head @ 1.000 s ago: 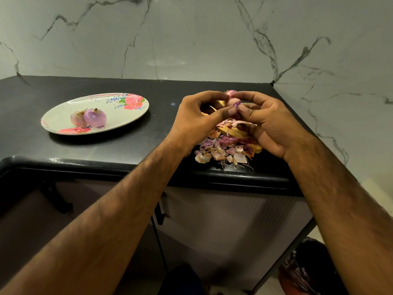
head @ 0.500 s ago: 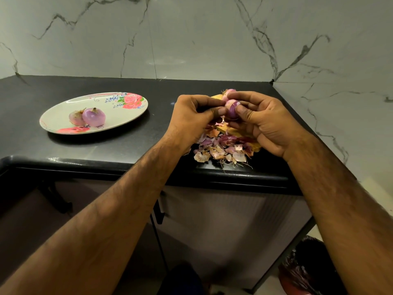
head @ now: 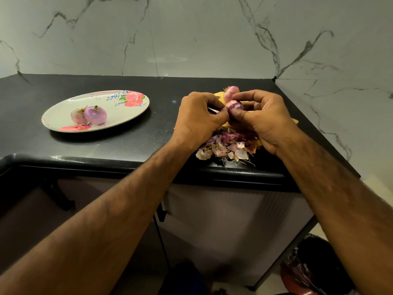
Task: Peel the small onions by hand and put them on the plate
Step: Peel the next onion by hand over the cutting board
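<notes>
In the head view four small onions show in all. Two lie touching on the left part of one oval plate (head: 136, 107), glossy white with pink roses printed at its rim, in the left middle of the frame: a round, smooth purple peeled onion (head: 95, 114) and, to its left, a duller, paler onion (head: 77, 116). Right of centre, two hands meet above the counter (head: 85, 150), a polished black stone slab with a rounded front edge. The right hand (head: 265, 122) curls round the third onion (head: 235, 105), pinching it between thumb and fingertips; it is shiny purple with a pale cap. The left hand (head: 200, 118) has thumb and forefinger pressed together against that onion's left side. Just above the fingers sits the fourth onion (head: 232, 91), pink, with dry roots. Under the hands lies one loose heap of peel (head: 225, 149), papery pink and tan flakes with wiry root threads, near the counter's front edge. White marble with grey veins fills the top of the frame.
</notes>
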